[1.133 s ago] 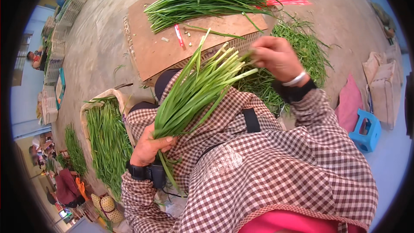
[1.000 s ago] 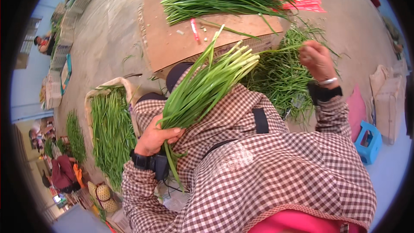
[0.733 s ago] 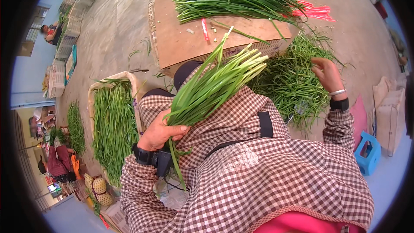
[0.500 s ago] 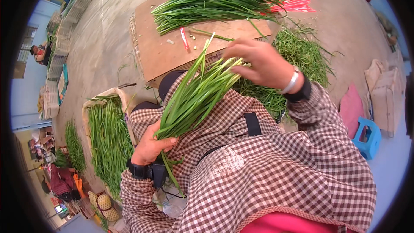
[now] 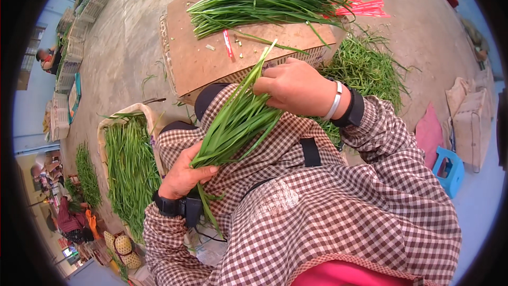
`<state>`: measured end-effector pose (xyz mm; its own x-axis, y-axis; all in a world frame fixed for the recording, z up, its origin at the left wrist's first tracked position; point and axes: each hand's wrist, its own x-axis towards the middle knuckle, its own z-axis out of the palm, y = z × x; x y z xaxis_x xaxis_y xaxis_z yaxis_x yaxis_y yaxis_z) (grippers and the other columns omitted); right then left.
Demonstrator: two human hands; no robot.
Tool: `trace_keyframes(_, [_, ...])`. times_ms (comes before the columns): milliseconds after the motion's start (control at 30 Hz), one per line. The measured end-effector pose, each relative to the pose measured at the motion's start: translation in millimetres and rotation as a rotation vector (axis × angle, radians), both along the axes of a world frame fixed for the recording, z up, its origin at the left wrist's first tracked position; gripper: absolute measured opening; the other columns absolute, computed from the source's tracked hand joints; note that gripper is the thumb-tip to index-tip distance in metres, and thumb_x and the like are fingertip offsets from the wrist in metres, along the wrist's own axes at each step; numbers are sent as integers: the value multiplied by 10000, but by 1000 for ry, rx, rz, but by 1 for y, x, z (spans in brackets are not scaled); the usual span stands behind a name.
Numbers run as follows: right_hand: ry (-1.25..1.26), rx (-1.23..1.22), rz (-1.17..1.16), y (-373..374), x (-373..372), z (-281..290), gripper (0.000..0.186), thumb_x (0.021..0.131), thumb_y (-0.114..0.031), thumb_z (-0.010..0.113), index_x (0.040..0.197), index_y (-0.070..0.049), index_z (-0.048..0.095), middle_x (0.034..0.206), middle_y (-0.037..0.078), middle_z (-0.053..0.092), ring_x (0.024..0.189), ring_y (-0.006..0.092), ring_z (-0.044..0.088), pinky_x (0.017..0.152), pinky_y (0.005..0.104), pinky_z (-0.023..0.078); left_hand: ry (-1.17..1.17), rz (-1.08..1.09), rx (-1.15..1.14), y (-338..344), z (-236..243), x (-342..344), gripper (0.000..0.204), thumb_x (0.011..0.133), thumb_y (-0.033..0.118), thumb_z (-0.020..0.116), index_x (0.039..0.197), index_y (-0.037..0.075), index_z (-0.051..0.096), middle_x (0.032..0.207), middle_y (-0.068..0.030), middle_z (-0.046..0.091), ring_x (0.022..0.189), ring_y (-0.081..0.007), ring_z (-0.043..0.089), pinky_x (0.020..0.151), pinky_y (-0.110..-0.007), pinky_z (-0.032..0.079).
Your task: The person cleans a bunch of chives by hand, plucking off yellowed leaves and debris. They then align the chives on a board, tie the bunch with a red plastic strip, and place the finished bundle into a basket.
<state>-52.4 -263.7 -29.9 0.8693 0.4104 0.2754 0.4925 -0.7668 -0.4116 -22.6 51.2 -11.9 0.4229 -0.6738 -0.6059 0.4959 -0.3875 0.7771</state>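
Since the earlier frame, the right hand (image 5: 296,89) has moved to the left, onto the stem end of the leaf bunch (image 5: 233,127). Its grip is curled there, but how firmly it holds, I cannot tell. The left hand (image 5: 182,177) keeps its grip closed around the leafy end. Held above the lap (image 5: 286,140), before the near edge of the worktop (image 5: 196,69), this bunch has long, flat, bright green leaves, loosely fanned, with paler stems at the top. Farther, a darker bundle (image 5: 270,5) lies across the worktop, its tips reaching the right edge, beside red-and-white strips (image 5: 366,8).
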Motion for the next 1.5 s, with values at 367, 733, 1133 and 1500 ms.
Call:
trace_keyframes(367, [-47, 361, -108, -46, -11, 3, 90, 805, -36, 666, 886, -2, 644, 779, 109, 628, 679, 226, 615, 613, 303, 488, -1, -13, -40, 10, -10, 3, 502, 800, 16, 680, 1269, 23, 500, 804, 1, 564, 601, -67, 466, 533, -213, 380])
trace_keyframes(733, [799, -516, -909, -229, -162, -85, 238, 752, -194, 668, 901, -8, 682, 789, 199, 660, 695, 289, 647, 644, 383, 515, 327, 132, -277, 28, -14, 2, 548, 818, 86, 642, 1292, -18, 388, 738, -114, 531, 465, -83, 399, 441, -220, 335])
trace_keyframes(1133, [868, 1269, -470, -37, -27, -54, 359, 956, -262, 512, 1180, 18, 539, 980, 92, 641, 794, 161, 661, 687, 258, 548, 536, 196, -402, 36, -34, -21, 539, 819, 88, 628, 1290, -17, 388, 726, -102, 525, 455, -85, 403, 458, -241, 331])
trace_keyframes(1500, [583, 1242, -129, -31, -36, -66, 192, 780, 24, 570, 971, 15, 584, 853, -8, 634, 757, 50, 552, 711, 215, 466, 459, 301, -262, 42, -40, -21, 436, 925, 136, 558, 1309, 19, 387, 802, -107, 546, 528, -106, 446, 485, -260, 352])
